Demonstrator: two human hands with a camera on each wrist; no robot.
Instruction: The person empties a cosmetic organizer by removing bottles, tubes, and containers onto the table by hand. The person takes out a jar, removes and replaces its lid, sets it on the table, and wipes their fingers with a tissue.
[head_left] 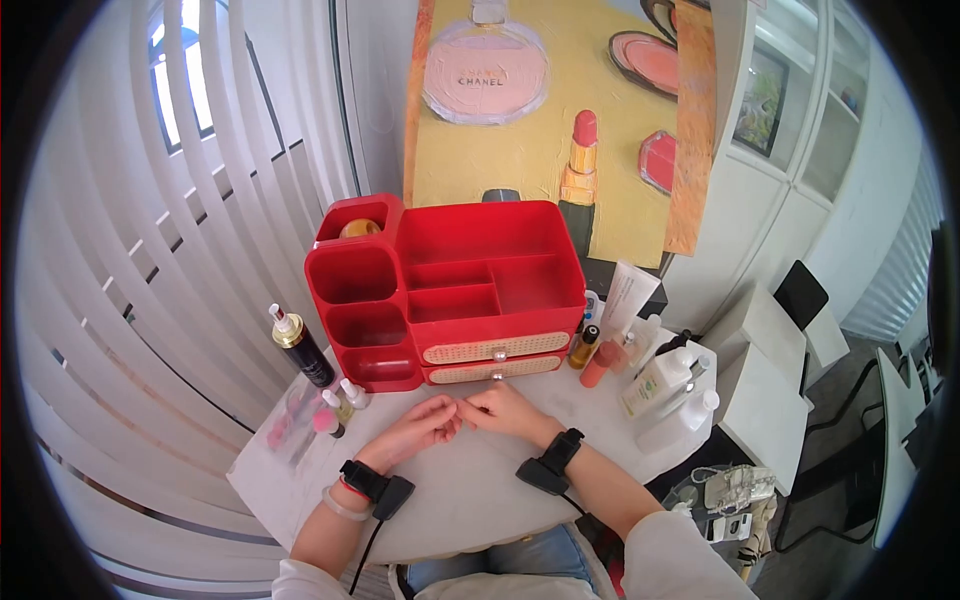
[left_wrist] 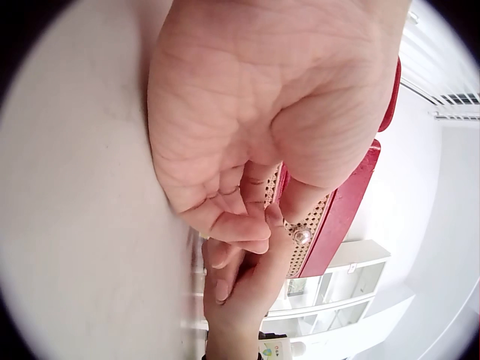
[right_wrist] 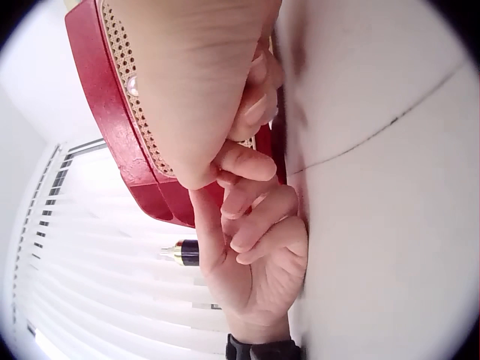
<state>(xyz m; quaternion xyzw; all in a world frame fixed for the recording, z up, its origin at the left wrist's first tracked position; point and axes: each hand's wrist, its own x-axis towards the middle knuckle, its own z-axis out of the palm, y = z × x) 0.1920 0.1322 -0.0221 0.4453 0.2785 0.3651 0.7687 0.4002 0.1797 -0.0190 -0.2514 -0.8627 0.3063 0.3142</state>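
Both hands meet at their fingertips over the white tabletop [head_left: 480, 500], just in front of a red cosmetics organizer [head_left: 450, 334]. The left hand [head_left: 418, 428] lies palm inward with its fingers loosely curled, its side resting on the table. Against its fingertips is the right hand [head_left: 503, 408], back upward, its fingers bent loosely. No object shows between them in either wrist view. Two woven-front drawers [head_left: 465, 350] with pearl-like knobs [left_wrist: 301, 235] are pushed in, right behind the hands. A round brownish-yellow thing [head_left: 360, 229] sits in the organizer's back left compartment.
Left of the organizer stand a dark pump bottle [head_left: 305, 350], small nail polish bottles [head_left: 353, 394] and a clear box [head_left: 290, 428]. At the right are a white tube [head_left: 630, 295], a coral bottle [head_left: 600, 364] and white bottles [head_left: 657, 382]. A cosmetics painting [head_left: 470, 160] rises behind.
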